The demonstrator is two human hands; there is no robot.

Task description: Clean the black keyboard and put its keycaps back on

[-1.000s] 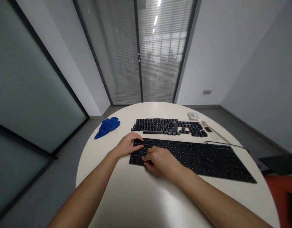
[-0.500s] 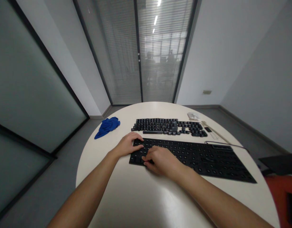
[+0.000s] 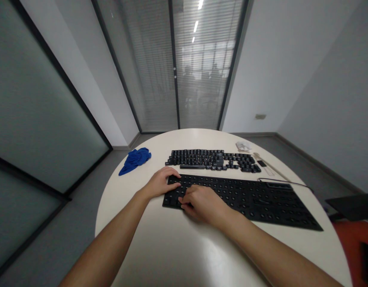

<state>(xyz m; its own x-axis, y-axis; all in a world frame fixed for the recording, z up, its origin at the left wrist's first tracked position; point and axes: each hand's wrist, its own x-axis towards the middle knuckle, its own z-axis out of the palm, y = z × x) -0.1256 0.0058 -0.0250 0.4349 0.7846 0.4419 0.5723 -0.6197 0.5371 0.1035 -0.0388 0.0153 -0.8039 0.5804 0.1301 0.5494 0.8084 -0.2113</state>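
Keyboard (image 3: 246,197), flat, black, studded, lies under left hand (image 3: 159,182) (fingers parted) and right hand (image 3: 203,201) (fingers curled, grip unclear).

At twelve o'clock I see a black-framed glass partition (image 3: 145,67) with horizontal blinds (image 3: 202,95); frosted glass panels (image 3: 37,103) at nine, white wall (image 3: 270,67) at two, red chair (image 3: 347,243) at four.

From here the keyboard base (image 3: 279,207) looks matt plastic, the far keycaps (image 3: 196,158) plastic too; the tabletop (image 3: 160,247) smooth, glossy near; left, wrinkled cloth (image 3: 135,158).
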